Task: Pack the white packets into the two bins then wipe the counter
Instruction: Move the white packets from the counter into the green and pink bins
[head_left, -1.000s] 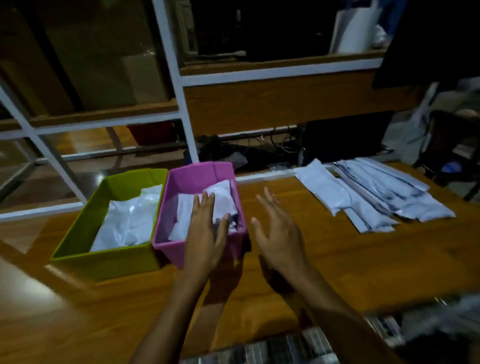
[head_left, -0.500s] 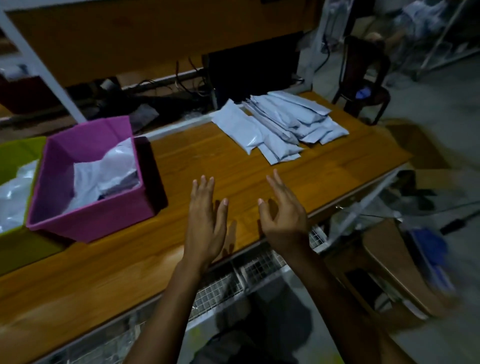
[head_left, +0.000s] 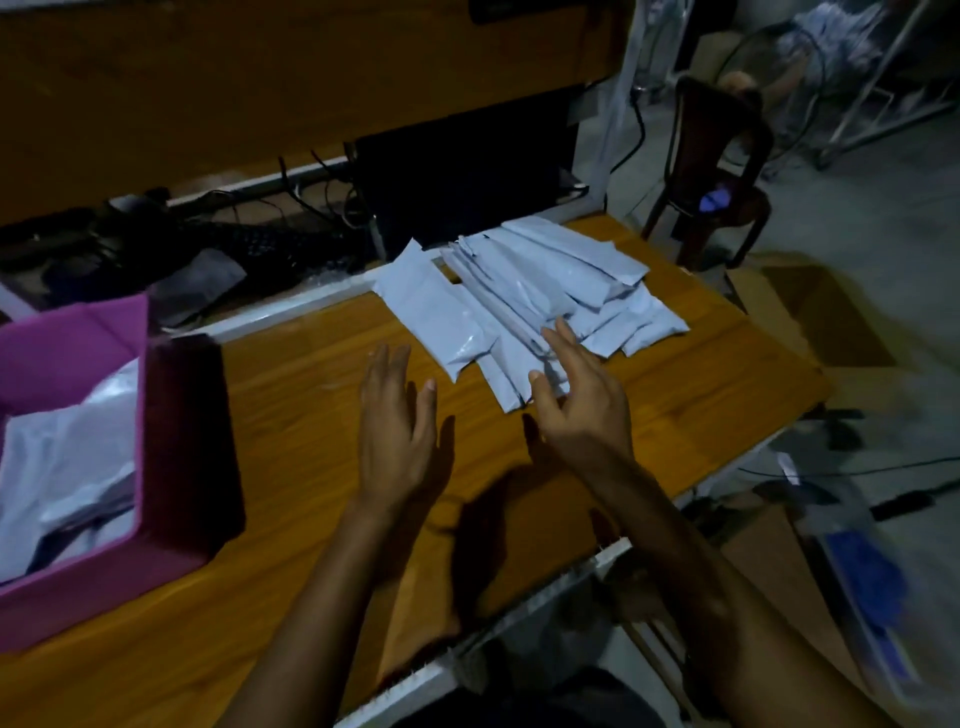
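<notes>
Wooden counter (head_left: 311, 415), dim: white packets (head_left: 519, 291) fanned at one o'clock, my right hand (head_left: 576, 395) spread empty over their near edge, left hand (head_left: 395, 426) open, empty beside it, pink bin (head_left: 67, 338) at nine o'clock; best lifted few, gripped squarely.

A single head-worn camera looked forward and steeply down, close over the wooden surface (head_left: 291, 415). The wide lens put the left grip (head_left: 397, 431) and right grip (head_left: 582, 405) near mid-frame, their forearms rising from the bottom edge. The white packets (head_left: 441, 312) lay just beyond the right grip. The pink bin (head_left: 176, 441), left of the left grip, was cut by the frame edge.
</notes>
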